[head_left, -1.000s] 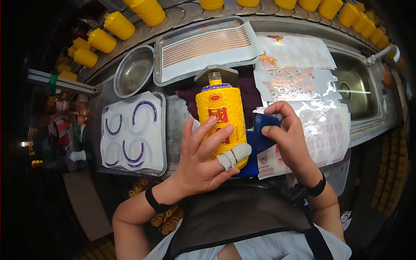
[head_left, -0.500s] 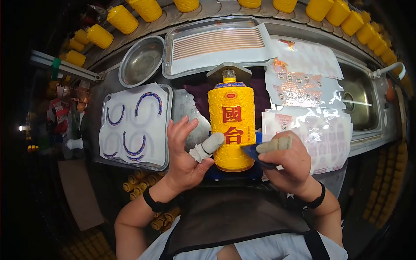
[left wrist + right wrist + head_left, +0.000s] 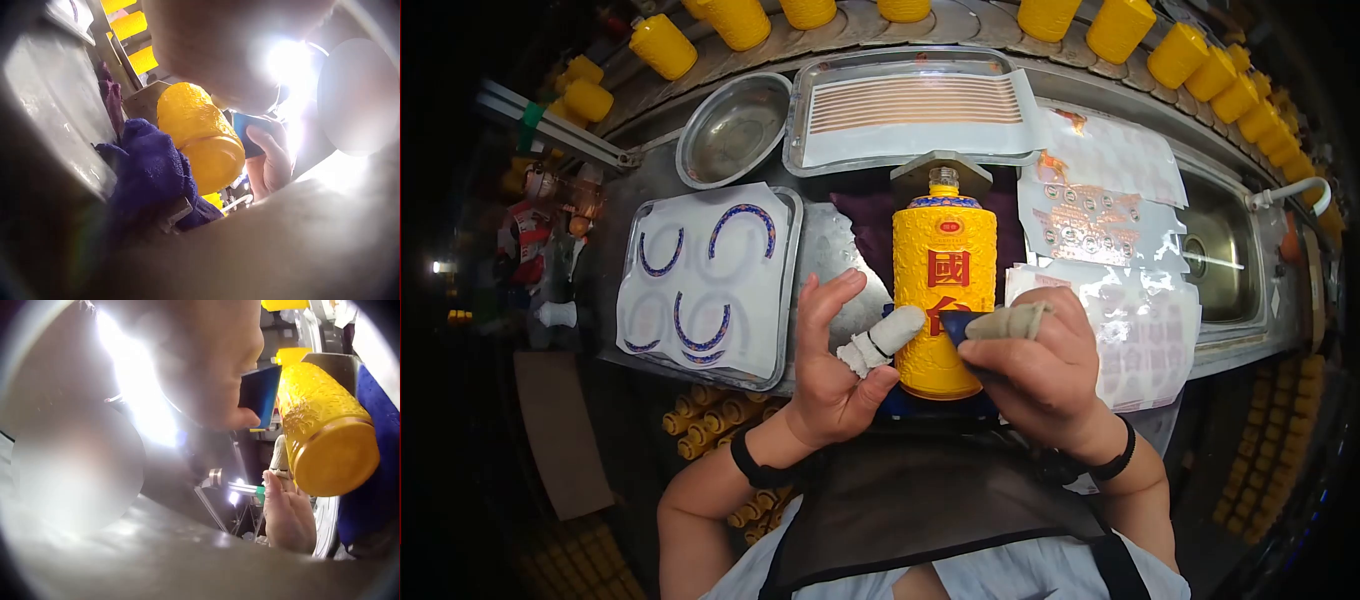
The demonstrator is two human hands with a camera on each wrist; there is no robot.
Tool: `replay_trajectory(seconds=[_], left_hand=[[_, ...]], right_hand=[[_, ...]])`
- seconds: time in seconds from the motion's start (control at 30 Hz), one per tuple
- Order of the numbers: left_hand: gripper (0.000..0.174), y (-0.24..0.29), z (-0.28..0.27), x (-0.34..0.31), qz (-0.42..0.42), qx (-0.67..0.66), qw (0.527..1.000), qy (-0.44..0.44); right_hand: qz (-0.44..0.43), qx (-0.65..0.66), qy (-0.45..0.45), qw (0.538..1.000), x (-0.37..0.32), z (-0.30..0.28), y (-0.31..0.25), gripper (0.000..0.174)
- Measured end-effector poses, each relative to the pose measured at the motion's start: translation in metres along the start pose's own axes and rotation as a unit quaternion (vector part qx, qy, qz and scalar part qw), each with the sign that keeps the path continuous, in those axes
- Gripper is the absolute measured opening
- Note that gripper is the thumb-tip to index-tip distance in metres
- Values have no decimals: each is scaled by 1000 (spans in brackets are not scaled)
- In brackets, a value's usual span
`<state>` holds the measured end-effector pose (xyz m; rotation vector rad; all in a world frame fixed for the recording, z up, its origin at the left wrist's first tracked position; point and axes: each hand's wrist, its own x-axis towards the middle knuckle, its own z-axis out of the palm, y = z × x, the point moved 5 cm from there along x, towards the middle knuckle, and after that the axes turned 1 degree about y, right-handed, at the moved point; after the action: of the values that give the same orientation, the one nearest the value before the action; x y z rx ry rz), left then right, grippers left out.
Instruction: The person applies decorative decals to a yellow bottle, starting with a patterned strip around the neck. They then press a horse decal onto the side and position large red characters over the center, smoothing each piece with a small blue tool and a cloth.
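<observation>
A yellow embossed bottle (image 3: 945, 350) with red characters and a blue patterned shoulder lies with its bare glass neck pointing away. My right hand (image 3: 1050, 365), one finger in a pale cloth cot, pinches a flat blue scraper (image 3: 265, 390). The scraper's edge is over the lower red character at the bottle's right side, hiding part of it. On the other side, my left hand (image 3: 835, 350) has its fingers spread. Its finger in a white cloth cot (image 3: 895, 328) reaches the bottle's left edge. A blue cloth (image 3: 150, 169) lies beneath the bottle.
A tray with a sheet of blue arc decals (image 3: 700, 285) stands left. Behind are a metal bowl (image 3: 735, 130) and a tray with a striped sheet (image 3: 915, 105). Decal sheets (image 3: 1140, 325) and a sink (image 3: 1220, 265) are on the right. Yellow bottles (image 3: 1120, 30) line a conveyor beyond.
The left hand has come off the bottle's front to its left side. The right hand has brought the scraper from beside the bottle up onto its right front.
</observation>
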<state>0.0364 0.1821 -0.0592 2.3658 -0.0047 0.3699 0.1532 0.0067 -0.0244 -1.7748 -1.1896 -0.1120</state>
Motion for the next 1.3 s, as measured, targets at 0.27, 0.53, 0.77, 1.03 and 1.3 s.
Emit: replay_trajectory(seconds=[0.27, 0.53, 0.77, 1.03, 1.3], left_hand=[[38, 7, 4, 7, 43, 45, 998, -29], [25, 17, 0, 15, 53, 114, 990, -60], [25, 15, -6, 6, 35, 133, 989, -52], [31, 27, 1, 21, 87, 138, 985, -63], [33, 16, -12, 1, 44, 149, 985, -73]], right_hand=[[12, 44, -65, 997, -9, -6, -5, 29], [77, 108, -48, 990, -17, -8, 2, 34], [72, 115, -52, 989, -19, -7, 3, 33], [61, 100, -46, 992, -22, -5, 2, 31], [130, 96, -38, 986, -27, -6, 5, 24]])
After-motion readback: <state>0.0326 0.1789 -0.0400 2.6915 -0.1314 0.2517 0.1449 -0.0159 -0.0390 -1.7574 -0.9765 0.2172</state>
